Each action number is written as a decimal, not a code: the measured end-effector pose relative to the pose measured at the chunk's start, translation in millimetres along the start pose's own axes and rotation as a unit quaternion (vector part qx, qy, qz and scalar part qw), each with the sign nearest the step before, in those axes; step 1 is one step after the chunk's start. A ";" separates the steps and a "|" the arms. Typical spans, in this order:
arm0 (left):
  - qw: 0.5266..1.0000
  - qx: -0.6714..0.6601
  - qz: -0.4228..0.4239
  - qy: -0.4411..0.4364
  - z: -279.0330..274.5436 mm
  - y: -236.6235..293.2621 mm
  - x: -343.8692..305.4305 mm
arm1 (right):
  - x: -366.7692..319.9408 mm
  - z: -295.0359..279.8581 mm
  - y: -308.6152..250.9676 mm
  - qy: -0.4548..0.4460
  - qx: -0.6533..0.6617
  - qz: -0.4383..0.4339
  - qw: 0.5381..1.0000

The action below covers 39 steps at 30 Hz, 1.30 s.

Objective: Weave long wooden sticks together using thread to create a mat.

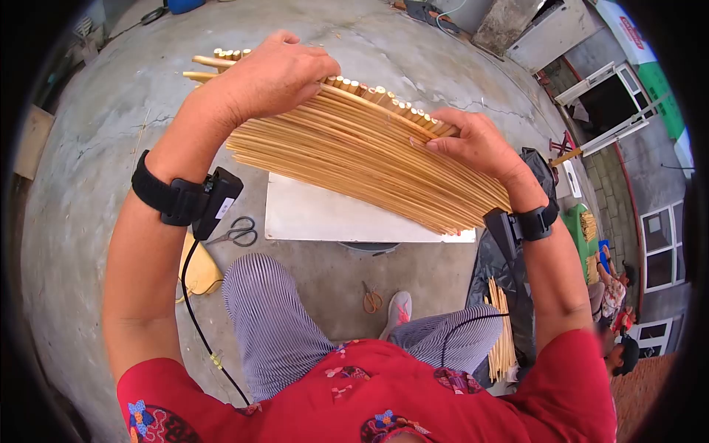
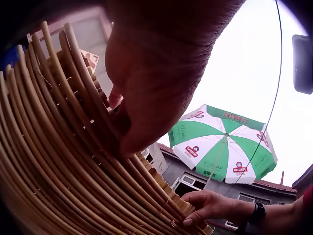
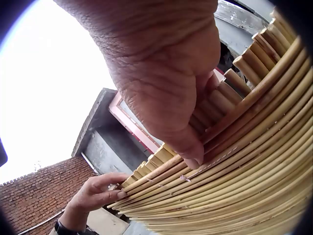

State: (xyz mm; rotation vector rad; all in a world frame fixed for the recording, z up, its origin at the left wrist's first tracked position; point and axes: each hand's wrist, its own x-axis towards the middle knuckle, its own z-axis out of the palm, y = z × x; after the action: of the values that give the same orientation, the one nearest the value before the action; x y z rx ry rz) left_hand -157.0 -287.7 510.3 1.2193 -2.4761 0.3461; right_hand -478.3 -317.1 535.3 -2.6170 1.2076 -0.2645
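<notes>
A woven panel of tan rods, like wicker, stands tilted over a white board between my hands. Thicker cut stick ends poke up along its upper edge. My left hand grips that edge left of the middle; its thumb lies on the near side in the left wrist view. Farther right along the same edge, my right hand pinches the top rods, thumb in front and fingers behind. The right wrist view shows this thumb pressed on the rods. Part of the board is hidden behind the panel.
Black-handled scissors lie on the concrete floor left of the board. A smaller pair of scissors lies by a shoe. Loose sticks rest on black plastic at right. Another person is at far right.
</notes>
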 end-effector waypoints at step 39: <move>0.700 -0.545 -0.421 0.190 165.9 212.0 -6.0 | -49.7 70.3 23.1 -0.032 0.550 0.368 0.749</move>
State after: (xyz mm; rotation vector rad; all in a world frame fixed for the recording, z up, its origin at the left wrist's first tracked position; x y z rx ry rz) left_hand -357.5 -217.9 344.8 1.2860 -1.0873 -0.9005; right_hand -508.2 -283.3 458.4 -1.0412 1.3427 -0.5071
